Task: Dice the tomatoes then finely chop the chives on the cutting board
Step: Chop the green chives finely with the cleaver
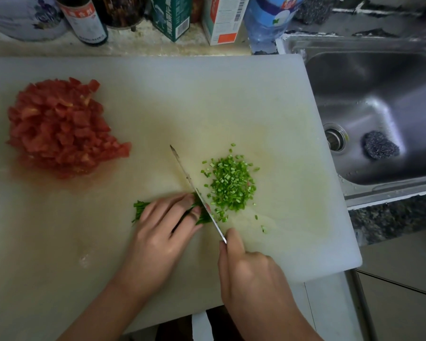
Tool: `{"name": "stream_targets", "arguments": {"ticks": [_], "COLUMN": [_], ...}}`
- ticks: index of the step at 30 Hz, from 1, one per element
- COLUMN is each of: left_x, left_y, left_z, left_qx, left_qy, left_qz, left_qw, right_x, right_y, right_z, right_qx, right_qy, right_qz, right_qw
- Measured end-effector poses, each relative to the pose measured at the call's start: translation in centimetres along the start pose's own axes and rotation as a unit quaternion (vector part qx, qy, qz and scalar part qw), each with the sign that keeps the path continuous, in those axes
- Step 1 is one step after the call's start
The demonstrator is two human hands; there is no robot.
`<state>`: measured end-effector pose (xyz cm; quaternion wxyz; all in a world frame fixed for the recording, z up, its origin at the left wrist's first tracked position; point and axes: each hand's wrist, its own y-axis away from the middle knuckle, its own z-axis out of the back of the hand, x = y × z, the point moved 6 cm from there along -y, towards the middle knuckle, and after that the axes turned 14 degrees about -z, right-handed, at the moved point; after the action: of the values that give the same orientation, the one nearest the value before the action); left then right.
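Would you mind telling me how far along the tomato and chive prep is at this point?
Done: the diced tomatoes sit in a pile at the left of the cutting board.
In hand: the left hand holds the chive bundle while the right hand works the knife at its cut end. The chopped chives lie right of the blade.
Left: the short uncut length under the fingers.

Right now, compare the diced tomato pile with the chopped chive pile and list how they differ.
The diced tomato pile is red; the chopped chive pile is green. The diced tomato pile is larger, with chunkier pieces, than the chopped chive pile. The diced tomato pile sits far left, away from the knife; the chopped chive pile lies just beside its blade. Both rest on the white cutting board.
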<state>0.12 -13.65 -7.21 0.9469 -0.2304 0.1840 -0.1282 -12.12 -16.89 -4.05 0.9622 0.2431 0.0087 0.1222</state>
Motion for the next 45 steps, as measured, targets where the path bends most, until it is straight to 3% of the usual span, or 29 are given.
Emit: {"name": "stream_targets", "arguments": {"ticks": [8, 13, 16, 21, 27, 32, 37, 42, 45], "left_x": [0.0, -0.2, -0.2, -0.1, 0.0, 0.0, 0.0, -0.1, -0.1], "left_y": [-0.1, -0.1, -0.2, 0.1, 0.1, 0.1, 0.2, 0.2, 0.2], "left_z": [-0.1, 0.2, 0.3, 0.0, 0.1, 0.0, 0.0, -0.1, -0.1], "left_qx": [-0.011, -0.012, -0.017, -0.021, -0.025, -0.033, -0.033, -0.038, -0.035], "left_qy": [0.021, 0.018, 0.021, 0.019, 0.025, 0.019, 0.013, 0.014, 0.008], "left_qz": [0.001, 0.008, 0.007, 0.006, 0.007, 0.004, 0.003, 0.002, 0.000], "left_qw": [1.000, 1.000, 1.000, 1.000, 0.999, 0.999, 0.999, 0.999, 0.999], "right_x": [-0.5, -1.2, -1.1, 0.5, -1.9, 0.9, -1.4, 0.4, 0.2], "right_y": [-0.6, -0.2, 0.4, -1.8, 0.9, -2.1, 0.6, -2.6, -3.7], "right_z": [0.7, -0.1, 0.4, 0.9, -0.4, 0.8, 0.0, 1.7, 2.2], "right_qx": [-0.046, 0.028, -0.001, -0.035, 0.025, -0.038, -0.004, -0.046, -0.025], "right_qy": [-0.051, -0.026, -0.009, -0.113, -0.057, -0.133, -0.110, -0.188, -0.214], "right_qz": [0.025, 0.012, 0.004, 0.078, 0.027, 0.065, 0.037, 0.073, 0.073], "right_qw": [0.997, 0.999, 1.000, 0.990, 0.998, 0.988, 0.993, 0.978, 0.974]}}
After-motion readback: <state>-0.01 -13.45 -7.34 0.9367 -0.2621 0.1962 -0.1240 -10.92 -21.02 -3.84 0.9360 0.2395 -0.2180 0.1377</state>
